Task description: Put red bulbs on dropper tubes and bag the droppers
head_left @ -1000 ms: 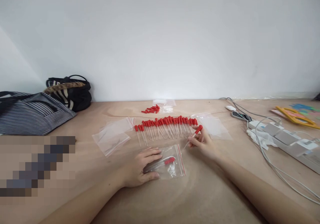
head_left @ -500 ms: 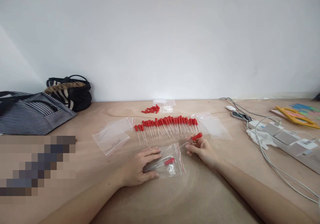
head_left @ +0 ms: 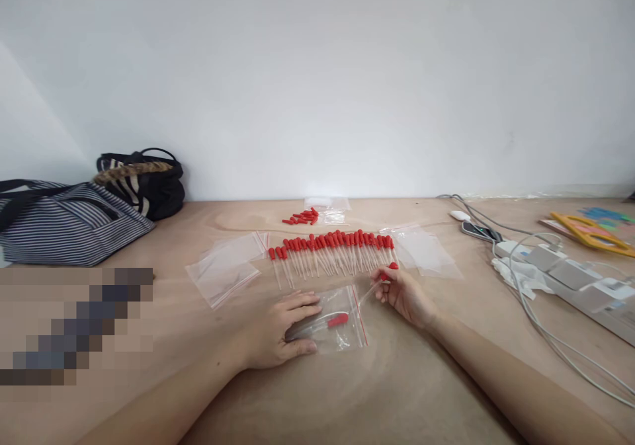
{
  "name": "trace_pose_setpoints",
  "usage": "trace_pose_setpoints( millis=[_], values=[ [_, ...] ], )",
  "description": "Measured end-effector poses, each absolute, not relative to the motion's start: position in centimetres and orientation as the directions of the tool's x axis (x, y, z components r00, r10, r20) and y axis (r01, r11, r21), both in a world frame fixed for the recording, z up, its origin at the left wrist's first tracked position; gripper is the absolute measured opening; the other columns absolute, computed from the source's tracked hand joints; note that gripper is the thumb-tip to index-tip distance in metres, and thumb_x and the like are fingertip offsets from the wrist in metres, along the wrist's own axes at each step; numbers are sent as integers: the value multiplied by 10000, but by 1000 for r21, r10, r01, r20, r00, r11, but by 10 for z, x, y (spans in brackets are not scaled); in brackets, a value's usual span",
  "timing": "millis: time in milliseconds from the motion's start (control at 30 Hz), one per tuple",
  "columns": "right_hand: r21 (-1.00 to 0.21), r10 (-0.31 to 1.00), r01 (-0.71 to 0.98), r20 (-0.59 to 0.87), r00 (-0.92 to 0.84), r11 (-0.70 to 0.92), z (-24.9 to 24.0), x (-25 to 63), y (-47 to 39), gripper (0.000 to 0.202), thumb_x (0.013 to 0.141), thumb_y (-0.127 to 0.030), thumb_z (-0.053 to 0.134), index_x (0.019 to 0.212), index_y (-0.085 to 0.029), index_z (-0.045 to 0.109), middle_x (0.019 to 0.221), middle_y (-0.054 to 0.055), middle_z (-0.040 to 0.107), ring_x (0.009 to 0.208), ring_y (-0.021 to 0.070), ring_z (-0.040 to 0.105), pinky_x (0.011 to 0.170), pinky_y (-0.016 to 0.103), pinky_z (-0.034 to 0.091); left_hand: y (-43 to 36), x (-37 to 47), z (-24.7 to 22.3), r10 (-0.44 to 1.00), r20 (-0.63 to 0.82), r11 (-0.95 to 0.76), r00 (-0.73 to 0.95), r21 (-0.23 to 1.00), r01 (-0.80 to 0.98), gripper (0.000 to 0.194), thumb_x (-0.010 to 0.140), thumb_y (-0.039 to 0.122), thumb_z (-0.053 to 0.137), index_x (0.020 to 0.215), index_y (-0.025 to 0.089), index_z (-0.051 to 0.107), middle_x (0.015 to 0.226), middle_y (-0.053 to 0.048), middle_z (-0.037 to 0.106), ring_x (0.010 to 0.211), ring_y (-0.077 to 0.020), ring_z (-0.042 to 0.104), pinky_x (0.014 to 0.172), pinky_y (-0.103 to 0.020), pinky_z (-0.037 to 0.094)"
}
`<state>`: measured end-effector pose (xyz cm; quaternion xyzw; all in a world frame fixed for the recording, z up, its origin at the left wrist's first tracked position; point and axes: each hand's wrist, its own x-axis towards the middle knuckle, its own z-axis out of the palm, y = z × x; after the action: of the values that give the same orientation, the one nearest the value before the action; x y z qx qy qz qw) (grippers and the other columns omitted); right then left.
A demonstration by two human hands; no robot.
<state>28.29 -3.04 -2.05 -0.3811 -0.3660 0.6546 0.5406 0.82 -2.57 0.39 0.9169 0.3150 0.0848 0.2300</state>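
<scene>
My left hand (head_left: 282,329) lies flat on the wooden table, its fingers pressing the left end of a clear zip bag (head_left: 342,336) with a red seal. One red-bulbed dropper (head_left: 327,322) lies inside that bag. My right hand (head_left: 404,293) pinches another glass dropper (head_left: 381,280) by its red bulb, the tip pointing down-left toward the bag's mouth. Behind both hands a row of several red-bulbed droppers (head_left: 330,252) lies side by side.
Empty zip bags lie at the left (head_left: 225,270) and right (head_left: 424,252) of the row. Loose red bulbs (head_left: 301,217) sit near the wall. Striped bags (head_left: 64,223) stand at far left. A power strip (head_left: 570,276) with cables, a phone (head_left: 479,231) and a yellow object (head_left: 590,230) are at right.
My right hand has drawn the dropper down and back from the row's right end toward the bag's opening, tilting it. My left hand stayed on the bag.
</scene>
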Motion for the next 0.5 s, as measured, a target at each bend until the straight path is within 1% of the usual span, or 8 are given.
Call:
trace_pose_setpoints(
  millis=[100,167,267,333,400,433,500],
  values=[
    [-921,996,-380,-68,-61,-86,-19,278,-34,285,638,-399,681,747,-167,559,649,-8,603,541,96,567,506,212,428,-26,8,4,618,18,-694,786,481,535,540,767,478,539,1241,233,454,1340,-73,412,1236,-261,348,1015,-454,290],
    [-934,999,-355,-38,-28,-46,-20,274,-37,324,610,-383,710,786,-192,516,678,-20,616,581,110,586,554,234,451,-26,9,4,616,31,-695,787,492,525,533,765,476,544,1236,242,459,1334,-70,420,1230,-264,357,1011,-453,294],
    [-962,997,-270,-27,-75,-46,-23,271,-39,346,592,-378,726,768,-202,486,719,-23,628,603,109,585,594,255,458,-26,9,5,614,47,-696,788,503,512,539,765,473,546,1245,250,445,1329,-66,427,1228,-264,359,1011,-454,292],
    [-985,991,-168,-14,-133,-37,-24,272,-39,313,581,-366,736,726,-189,522,725,-13,627,611,104,570,604,253,450,-26,9,4,615,46,-693,787,507,512,554,768,472,541,1261,250,421,1334,-66,420,1233,-263,351,1012,-452,292],
    [-998,986,-65,24,-167,13,-24,274,-39,284,561,-353,750,722,-184,587,743,-3,624,657,115,564,648,266,449,-26,8,3,622,46,-688,782,510,517,575,769,474,538,1280,255,390,1342,-65,408,1234,-265,347,1009,-452,297],
    [-999,983,-23,47,-177,44,-23,276,-39,279,567,-355,746,752,-189,619,784,7,624,715,129,566,693,280,447,-26,8,3,627,49,-685,777,511,520,584,768,476,538,1287,260,377,1344,-63,405,1233,-267,348,1007,-453,300],
    [-997,977,30,64,-202,72,-21,279,-38,299,618,-381,707,852,-203,650,916,31,612,845,156,557,774,306,433,-27,8,3,634,47,-681,772,508,528,601,764,481,541,1296,267,358,1345,-59,403,1228,-270,353,1005,-456,300]
  ],
)
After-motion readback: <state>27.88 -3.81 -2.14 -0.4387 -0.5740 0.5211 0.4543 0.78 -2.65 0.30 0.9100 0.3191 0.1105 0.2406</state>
